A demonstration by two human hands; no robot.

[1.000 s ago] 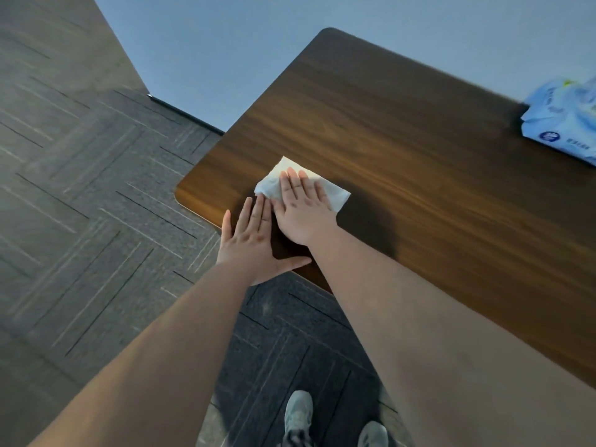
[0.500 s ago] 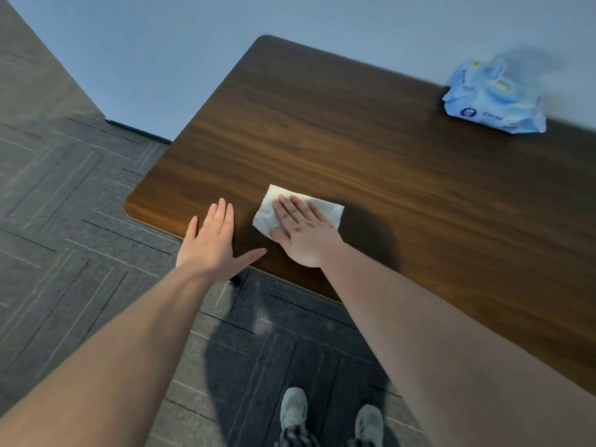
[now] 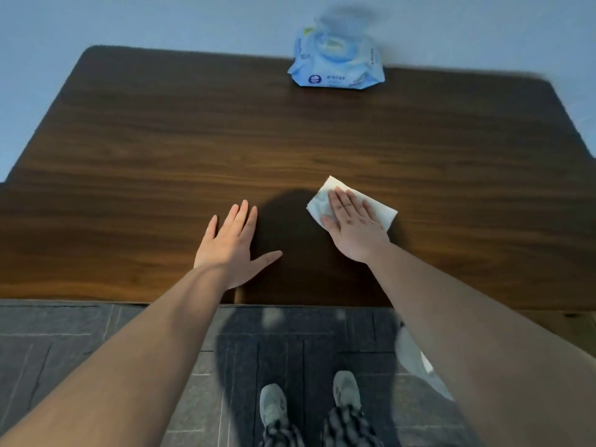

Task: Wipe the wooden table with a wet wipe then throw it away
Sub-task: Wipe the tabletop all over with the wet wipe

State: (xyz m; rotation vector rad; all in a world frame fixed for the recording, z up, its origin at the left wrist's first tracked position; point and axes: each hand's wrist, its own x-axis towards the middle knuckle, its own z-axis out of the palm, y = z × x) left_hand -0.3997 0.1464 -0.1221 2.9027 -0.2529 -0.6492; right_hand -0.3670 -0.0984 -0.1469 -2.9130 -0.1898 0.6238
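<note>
Pressing my right hand [image 3: 354,225] flat — fingers spread — on the wet wipe [image 3: 350,203] at centre right of the table [image 3: 161,150]; my left hand [image 3: 230,248] lies open, empty, beside it.

Dim, cool light overall. The person's shadow falls dark on the wooden table [image 3: 161,150] between the hands, running at 6 o'clock onto the carpet floor [image 3: 64,343]. Warm sheen on the tabletop at 9 o'clock. Wipes pack [image 3: 337,61] at 12 o'clock is motion-blurred, its top smeared. Table edges bow from wide-angle distortion. Shoes [image 3: 274,411] at 6 o'clock are soft.
</note>
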